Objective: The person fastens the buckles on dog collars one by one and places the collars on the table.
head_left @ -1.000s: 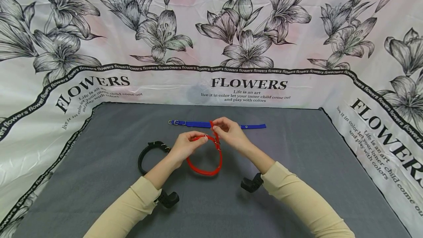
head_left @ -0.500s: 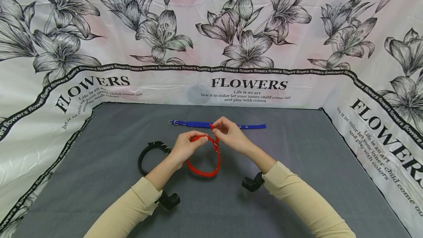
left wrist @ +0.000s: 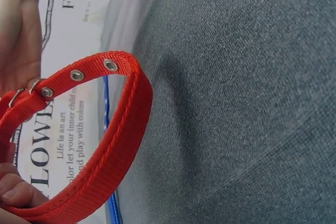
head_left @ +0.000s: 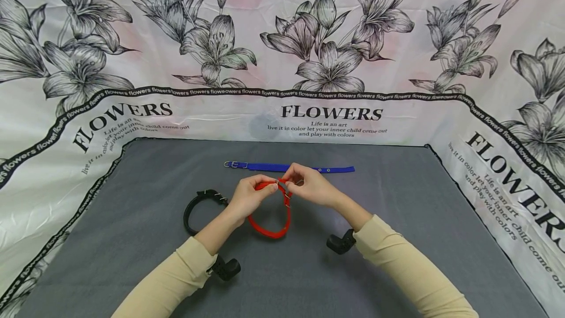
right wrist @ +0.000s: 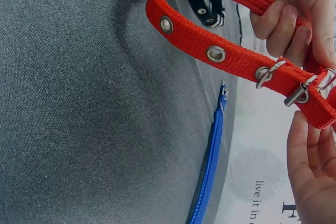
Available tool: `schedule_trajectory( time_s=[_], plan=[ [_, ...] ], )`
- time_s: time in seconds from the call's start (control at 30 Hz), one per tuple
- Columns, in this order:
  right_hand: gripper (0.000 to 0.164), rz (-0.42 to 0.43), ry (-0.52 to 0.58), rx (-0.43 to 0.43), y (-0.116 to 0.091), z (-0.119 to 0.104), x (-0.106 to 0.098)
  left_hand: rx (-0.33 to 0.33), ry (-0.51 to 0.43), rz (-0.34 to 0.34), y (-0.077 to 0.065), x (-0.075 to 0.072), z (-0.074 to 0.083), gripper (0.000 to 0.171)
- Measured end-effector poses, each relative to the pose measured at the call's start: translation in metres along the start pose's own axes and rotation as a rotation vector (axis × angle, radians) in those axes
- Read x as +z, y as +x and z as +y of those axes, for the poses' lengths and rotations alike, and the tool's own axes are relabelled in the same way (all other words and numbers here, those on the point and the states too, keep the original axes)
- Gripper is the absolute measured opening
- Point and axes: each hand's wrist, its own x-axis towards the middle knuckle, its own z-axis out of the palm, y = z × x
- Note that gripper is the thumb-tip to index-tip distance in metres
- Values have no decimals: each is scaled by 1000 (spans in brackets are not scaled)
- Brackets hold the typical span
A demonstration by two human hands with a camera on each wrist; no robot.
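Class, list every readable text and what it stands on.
"FLOWERS": floral sheet.
"flowers", repeated: sheet's black stripe.
"Life is an art": sheet.
"live it in color let your inner child come out": sheet.
"and play with colors": sheet.
Some small left-hand lines: too blurred.
Red collar, blue collar, black collar: no readable text.

The left arm (head_left: 206, 239) and right arm (head_left: 397, 259) reach forward and lean inward, pale sleeves (head_left: 183, 264) ending short of the wrists. The left hand (head_left: 248, 197) pinches with thumb and forefinger, its other fingers (right wrist: 283, 27) curled. The right hand (head_left: 313, 186) pinches too, slightly higher, both sets of fingertips close together.
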Motion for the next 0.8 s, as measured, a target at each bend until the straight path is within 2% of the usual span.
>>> schedule_trajectory(
  time_s=[0.1, 0.3, 0.43, 0.7, 0.8],
  plan=[
    [9, -14, -27, -29, 0, 0, 0, 8, 10, 8, 0, 0, 0, 18],
    [10, -22, -153, -107, 0, -1, 1, 16, 27, 7, -1, 1, 2, 18],
    [10, -13, -182, -140, 1, 1, 4, 14, 36, 5, -2, 2, 2, 19],
    [9, 37, -188, -120, 0, 3, 9, 20, 43, 10, -2, 2, 1, 20],
    [9, 50, -153, -91, -1, 4, 11, 19, 37, 18, -2, 2, 0, 19]
  ],
)
